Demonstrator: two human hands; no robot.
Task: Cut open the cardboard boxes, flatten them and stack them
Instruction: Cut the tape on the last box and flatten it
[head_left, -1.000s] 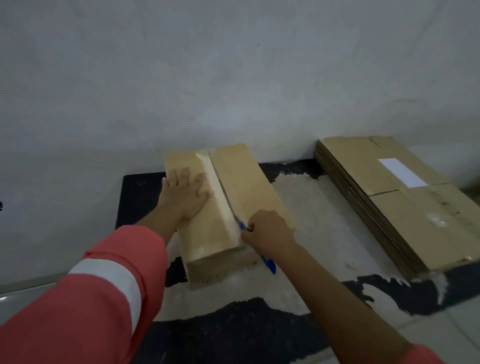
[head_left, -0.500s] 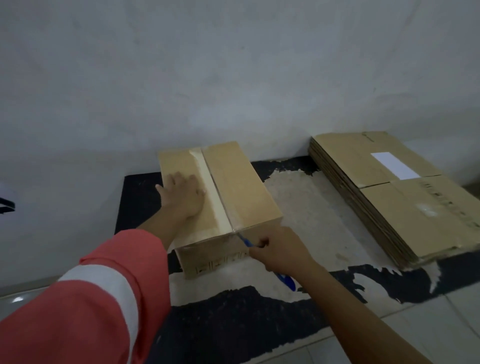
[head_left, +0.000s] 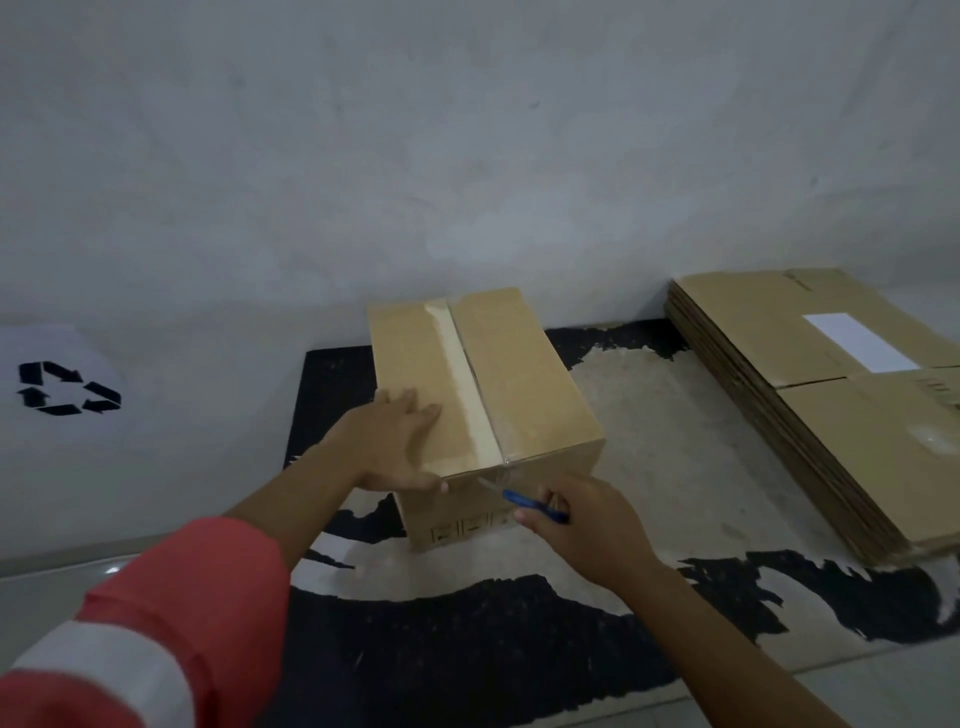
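Here, in the head view, we press our left hand (head_left: 395, 447) flat, fingers spread, on the taped cardboard box (head_left: 524, 384) at the mat's (head_left: 467, 649) far edge. Our right hand (head_left: 582, 525) pinches a blue cutter (head_left: 532, 505), its blade at the box's near seam. Flattened boxes (head_left: 831, 415) lie stacked at the mat's right edge.

- The box (head_left: 519, 374) stands on the mat (head_left: 332, 384), with its far end close to the wall (head_left: 467, 156)
- A strip of tape (head_left: 462, 384) runs front to back along the middle of the box top
- The left hand (head_left: 389, 441) lies flat on the box top, left of the tape, near the front edge
- The right hand (head_left: 582, 519) is before the box's front face and grips the cutter (head_left: 530, 501), whose blade tip is just below the tape's front end
- The stack of flattened boxes (head_left: 810, 415) lies right of the box, well apart from it
- A label (head_left: 857, 340) lies on top of the stack
- A recycling symbol (head_left: 67, 389) is far left, off the mat
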